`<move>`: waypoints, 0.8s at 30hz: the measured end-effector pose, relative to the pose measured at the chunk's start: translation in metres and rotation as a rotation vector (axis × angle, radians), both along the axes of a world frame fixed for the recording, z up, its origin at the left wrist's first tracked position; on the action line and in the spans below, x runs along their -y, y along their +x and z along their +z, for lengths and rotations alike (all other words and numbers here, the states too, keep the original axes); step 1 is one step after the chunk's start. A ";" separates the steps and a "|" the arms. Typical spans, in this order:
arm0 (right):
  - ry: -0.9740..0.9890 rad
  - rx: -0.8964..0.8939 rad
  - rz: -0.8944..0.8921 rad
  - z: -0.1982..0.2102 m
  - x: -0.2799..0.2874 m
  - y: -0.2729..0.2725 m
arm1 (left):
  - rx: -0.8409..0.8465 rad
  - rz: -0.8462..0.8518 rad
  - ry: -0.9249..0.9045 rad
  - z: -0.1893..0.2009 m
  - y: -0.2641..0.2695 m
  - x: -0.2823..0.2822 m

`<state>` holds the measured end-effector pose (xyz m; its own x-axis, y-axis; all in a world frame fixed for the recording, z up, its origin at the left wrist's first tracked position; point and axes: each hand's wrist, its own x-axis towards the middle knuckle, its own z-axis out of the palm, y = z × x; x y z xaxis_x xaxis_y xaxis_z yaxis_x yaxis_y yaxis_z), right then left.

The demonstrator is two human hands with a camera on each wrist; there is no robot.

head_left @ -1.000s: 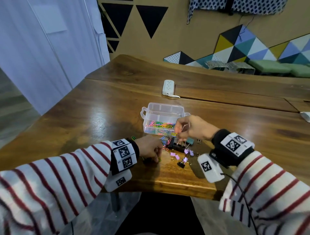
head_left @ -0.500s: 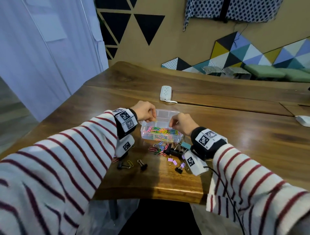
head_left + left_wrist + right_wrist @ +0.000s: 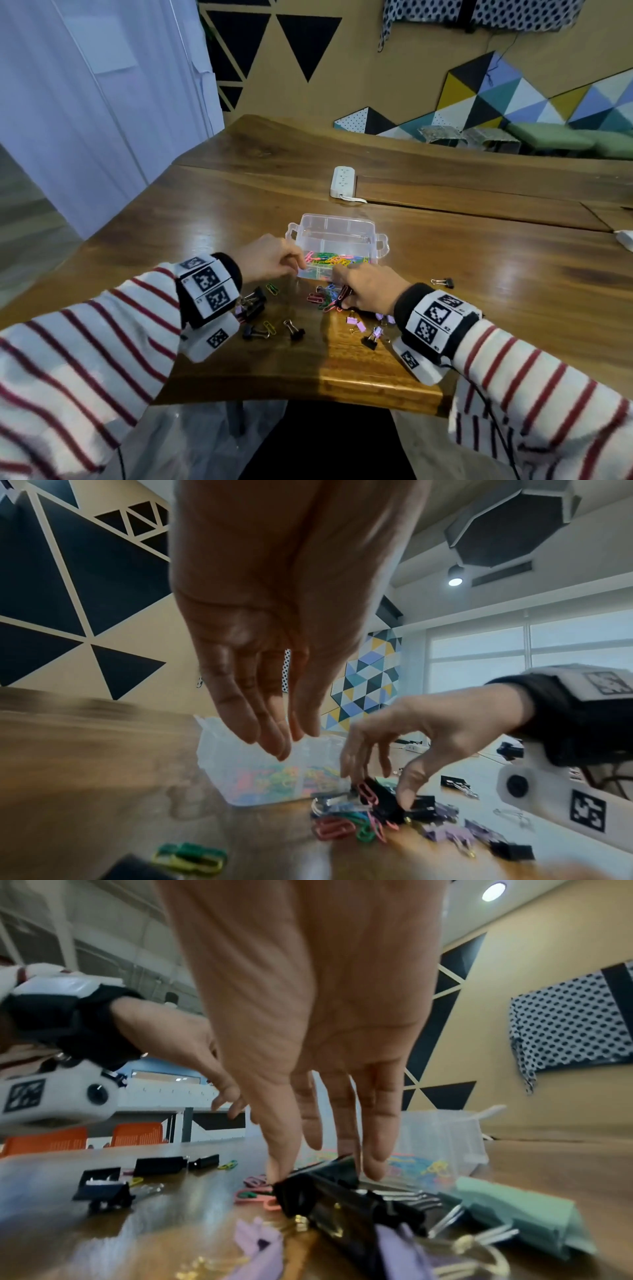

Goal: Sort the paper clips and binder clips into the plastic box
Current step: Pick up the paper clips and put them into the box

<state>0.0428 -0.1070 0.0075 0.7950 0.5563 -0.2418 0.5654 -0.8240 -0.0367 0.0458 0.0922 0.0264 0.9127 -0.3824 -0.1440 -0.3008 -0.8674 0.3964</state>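
Note:
The clear plastic box stands mid-table with coloured paper clips in its near compartment. My left hand hovers at the box's near left corner; in the left wrist view its fingers hang straight and hold nothing. My right hand is down on the loose pile of paper clips in front of the box. Its thumb and fingers pinch a large black binder clip that lies on the table.
Black binder clips and small purple ones lie scattered near the table's front edge. One black clip sits apart at the right. A mint binder clip lies under my right palm. A white power strip lies behind the box.
Both hands were over the box half a second ago. The right hand has come down onto the pile and taken the black binder clip; the left has drawn back to the box's near corner.

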 end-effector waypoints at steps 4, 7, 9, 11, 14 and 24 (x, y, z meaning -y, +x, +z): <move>0.181 -0.036 -0.058 -0.004 -0.004 0.003 | -0.031 -0.028 0.072 -0.014 -0.006 0.004; 0.291 -0.004 -0.070 -0.003 -0.002 0.006 | -0.038 -0.069 0.117 -0.022 -0.009 0.011; 0.365 0.034 -0.074 0.003 0.004 0.006 | -0.047 -0.064 0.107 -0.029 -0.008 0.016; 0.396 0.084 -0.078 0.009 0.014 0.006 | -0.029 -0.054 0.074 -0.036 -0.005 0.023; 0.369 0.107 -0.083 0.012 0.034 0.005 | -0.013 -0.082 0.122 -0.044 -0.003 0.038; 0.072 0.122 -0.190 -0.003 0.061 -0.008 | 0.007 -0.118 0.261 -0.042 0.004 0.059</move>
